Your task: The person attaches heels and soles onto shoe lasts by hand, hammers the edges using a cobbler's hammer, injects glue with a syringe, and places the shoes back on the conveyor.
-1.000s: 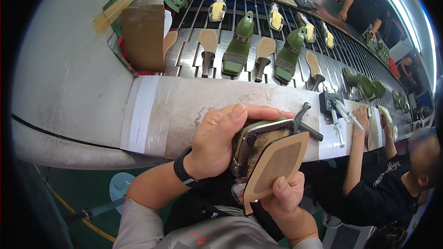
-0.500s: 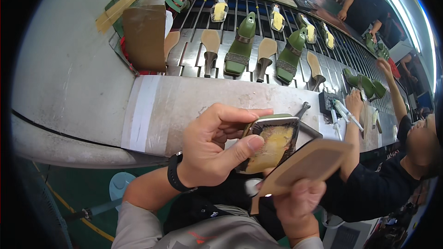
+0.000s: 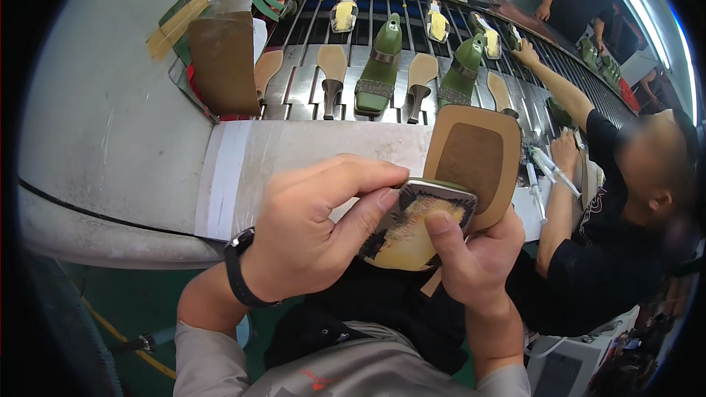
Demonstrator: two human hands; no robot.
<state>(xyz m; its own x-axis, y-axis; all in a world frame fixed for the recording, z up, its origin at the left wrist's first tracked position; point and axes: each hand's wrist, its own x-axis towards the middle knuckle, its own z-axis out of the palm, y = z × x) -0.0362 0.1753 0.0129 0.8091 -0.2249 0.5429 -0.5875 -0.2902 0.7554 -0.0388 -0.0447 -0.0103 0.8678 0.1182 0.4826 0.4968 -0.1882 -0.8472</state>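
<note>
The left hand (image 3: 312, 224) reaches inward from the lower left, wearing a black wristband (image 3: 239, 268), its thumb and index finger pinched at the upper left edge of an upturned green shoe with a yellow-coated underside (image 3: 408, 239). The right hand (image 3: 482, 254) rises from the lower right, thumb laid on that underside, its other fingers mostly hidden behind; it clasps the shoe together with a flat tan sole with a darker brown rounded panel (image 3: 474, 154). Both are held before the person, at the near side of the pale worktable (image 3: 287, 151). The coating is patchy, ringed by a dark, ragged border. The sole stands tilted behind the shoe; whether their surfaces touch cannot be told.
</note>
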